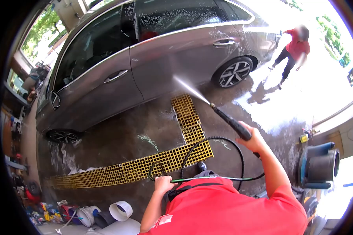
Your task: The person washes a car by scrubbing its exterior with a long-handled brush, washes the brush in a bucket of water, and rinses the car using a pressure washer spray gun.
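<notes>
My right hand (253, 139) is closed around the black grip of a pressure washer wand (233, 124). A white jet of water (192, 90) leaves its brass tip and strikes the lower rear door of a grey-brown car (161, 66). Down at waist level, my left hand (163, 184) is wrapped around a hose (215, 179), black with a green stretch. The hose loops in front of me and runs across my body toward the right. Foam and water drops cling to the car's rear window and back end.
Yellow floor grating (145, 168) crosses the wet floor. A person in a red shirt (298, 47) stands near the car's rear. On the right is a dark barrel-shaped container (321, 164); white buckets (121, 210) and bottles crowd the lower left.
</notes>
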Demonstrator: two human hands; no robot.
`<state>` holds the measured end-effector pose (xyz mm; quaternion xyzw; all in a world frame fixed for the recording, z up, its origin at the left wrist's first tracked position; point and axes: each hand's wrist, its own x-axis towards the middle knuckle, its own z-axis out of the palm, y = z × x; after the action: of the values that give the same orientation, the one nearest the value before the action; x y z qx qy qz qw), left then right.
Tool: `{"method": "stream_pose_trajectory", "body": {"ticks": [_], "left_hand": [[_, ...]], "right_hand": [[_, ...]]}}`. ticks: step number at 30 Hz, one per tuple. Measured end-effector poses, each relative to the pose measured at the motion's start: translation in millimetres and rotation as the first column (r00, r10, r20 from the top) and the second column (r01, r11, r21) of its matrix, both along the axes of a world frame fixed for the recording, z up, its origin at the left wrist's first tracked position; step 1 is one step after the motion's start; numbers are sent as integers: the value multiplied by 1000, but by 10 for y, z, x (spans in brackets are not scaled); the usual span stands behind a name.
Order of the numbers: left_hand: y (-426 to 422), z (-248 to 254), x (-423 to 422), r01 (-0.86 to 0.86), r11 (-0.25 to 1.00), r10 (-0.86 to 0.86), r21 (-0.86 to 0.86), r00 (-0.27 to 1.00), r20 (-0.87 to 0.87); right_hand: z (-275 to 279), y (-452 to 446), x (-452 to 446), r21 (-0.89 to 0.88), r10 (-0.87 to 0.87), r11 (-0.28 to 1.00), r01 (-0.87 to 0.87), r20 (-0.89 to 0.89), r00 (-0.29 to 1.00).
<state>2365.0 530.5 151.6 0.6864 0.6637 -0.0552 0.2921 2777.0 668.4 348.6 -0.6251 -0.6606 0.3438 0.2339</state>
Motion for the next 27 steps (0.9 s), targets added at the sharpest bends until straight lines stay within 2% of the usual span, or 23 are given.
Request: {"method": "stream_pose_trajectory", "body": {"ticks": [7, 12, 17, 18, 21, 22, 23, 25, 26, 27], "left_hand": [[12, -29, -5, 37, 999, -38, -22, 999, -9], [24, 34, 14, 42, 995, -45, -95, 999, -21], [-34, -67, 26, 36, 996, -37, -85, 999, -14], [-50, -119, 29, 54, 997, -54, -48, 998, -8], [-68, -91, 74, 53, 998, -52, -30, 999, 5], [-70, -82, 80, 50, 998, -50, -31, 999, 14], [-71, -96, 76, 49, 998, -48, -29, 999, 25], [-57, -111, 74, 50, 996, -48, -75, 999, 24], [-58, -110, 70, 59, 995, -57, -83, 998, 24], [-59, -102, 69, 69, 994, -67, -91, 997, 25]], "right_hand": [[134, -160, -238, -31, 171, 985, -171, 10, 985], [188, -119, -229, -13, 194, 981, -194, 23, 981], [183, -16, -37, -12, 110, 994, -111, -66, 992], [308, -10, -37, -75, 58, 995, -60, -32, 998], [186, 173, 235, 29, 98, 995, -95, -110, 989], [275, 187, 292, -108, -17, 994, 7, -91, 996], [253, 226, 392, -52, -36, 998, 32, -83, 996], [325, 274, 533, -65, -119, 992, 111, -130, 984], [358, 256, 528, 38, -138, 988, 149, -211, 968], [409, 246, 593, 28, -154, 986, 163, -212, 965]]}}
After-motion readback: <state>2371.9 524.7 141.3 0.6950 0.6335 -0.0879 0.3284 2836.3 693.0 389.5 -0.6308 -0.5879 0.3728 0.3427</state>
